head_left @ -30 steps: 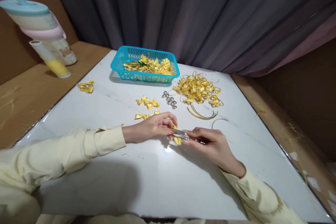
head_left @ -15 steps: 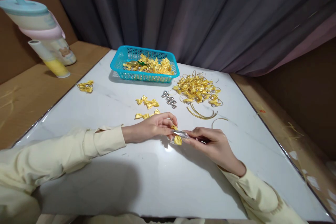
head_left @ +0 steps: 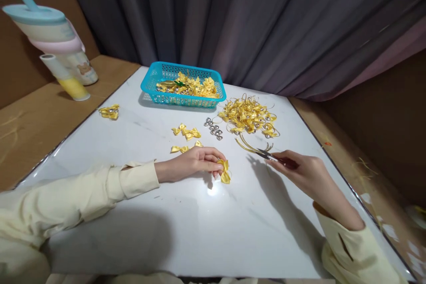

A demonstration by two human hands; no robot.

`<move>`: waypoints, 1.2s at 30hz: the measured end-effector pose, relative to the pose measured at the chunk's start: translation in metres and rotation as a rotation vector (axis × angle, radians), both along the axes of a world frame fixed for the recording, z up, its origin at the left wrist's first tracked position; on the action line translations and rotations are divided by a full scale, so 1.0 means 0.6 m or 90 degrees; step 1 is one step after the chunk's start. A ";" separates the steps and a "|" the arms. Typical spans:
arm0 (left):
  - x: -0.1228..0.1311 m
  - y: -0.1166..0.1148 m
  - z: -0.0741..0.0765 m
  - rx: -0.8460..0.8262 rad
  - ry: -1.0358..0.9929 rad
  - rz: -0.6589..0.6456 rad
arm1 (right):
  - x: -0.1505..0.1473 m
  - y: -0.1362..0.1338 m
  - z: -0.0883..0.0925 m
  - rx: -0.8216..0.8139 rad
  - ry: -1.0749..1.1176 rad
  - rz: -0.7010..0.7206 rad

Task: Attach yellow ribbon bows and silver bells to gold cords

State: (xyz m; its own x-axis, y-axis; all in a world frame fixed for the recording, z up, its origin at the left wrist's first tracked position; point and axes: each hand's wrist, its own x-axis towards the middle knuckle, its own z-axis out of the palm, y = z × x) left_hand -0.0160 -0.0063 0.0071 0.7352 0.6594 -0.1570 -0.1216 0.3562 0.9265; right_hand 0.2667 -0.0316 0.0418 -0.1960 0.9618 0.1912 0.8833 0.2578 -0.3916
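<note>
Between the thumb and fingers of my left hand (head_left: 199, 162) is a yellow satin bow (head_left: 225, 172), held above the white tabletop. My right hand (head_left: 304, 173) is closed around small scissors (head_left: 266, 154), whose blades point left near several gold cords (head_left: 248, 145). Just behind my left hand lie loose yellow bows (head_left: 191, 133). Silver bells (head_left: 214, 129) sit in a small cluster to the right of those bows. A pile of bows with gold loops and bells (head_left: 248, 115) lies farther back on the right.
A blue basket (head_left: 186, 102) holding yellow bows stands at the back. Another small bunch of bows (head_left: 109, 111) lies at the left. A tumbler (head_left: 49, 31) and a yellow roll (head_left: 71, 84) stand on cardboard beyond the table's left edge. A dark curtain (head_left: 216, 17) hangs behind.
My right hand has moved right and away from the bow with the scissors. My left hand stays in nearly the same place with the bow.
</note>
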 end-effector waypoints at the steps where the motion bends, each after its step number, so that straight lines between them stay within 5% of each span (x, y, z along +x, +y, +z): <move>1: 0.000 0.000 0.001 0.001 0.010 0.006 | 0.016 -0.002 -0.009 0.015 -0.044 -0.020; 7: -0.004 0.003 0.001 -0.029 0.008 -0.012 | 0.065 -0.041 -0.060 -0.052 -0.304 -0.188; 12: -0.005 0.006 -0.005 -0.068 -0.048 -0.019 | 0.052 -0.061 -0.040 0.070 -0.369 -0.151; 15: -0.005 0.007 -0.009 -0.082 -0.098 -0.039 | 0.005 -0.064 -0.014 0.059 -0.216 -0.077; 20: -0.006 0.002 -0.009 -0.058 -0.110 -0.037 | -0.106 -0.052 0.000 -0.261 0.104 0.211; 26: -0.002 -0.007 -0.001 -0.004 -0.018 -0.027 | -0.164 -0.017 -0.026 -0.433 0.357 0.246; 31: 0.002 -0.012 0.003 0.017 -0.007 -0.043 | -0.155 -0.008 -0.035 -0.245 0.403 0.105; 36: 0.008 -0.011 0.001 0.039 0.019 -0.023 | -0.142 -0.007 -0.027 -0.130 0.453 0.067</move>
State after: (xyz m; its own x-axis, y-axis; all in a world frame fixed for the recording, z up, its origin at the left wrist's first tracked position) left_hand -0.0112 -0.0128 0.0076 0.7539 0.6419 -0.1399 -0.0816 0.3029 0.9495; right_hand 0.1816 -0.0355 0.0254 -0.1850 0.9747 0.1257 0.3733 0.1880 -0.9085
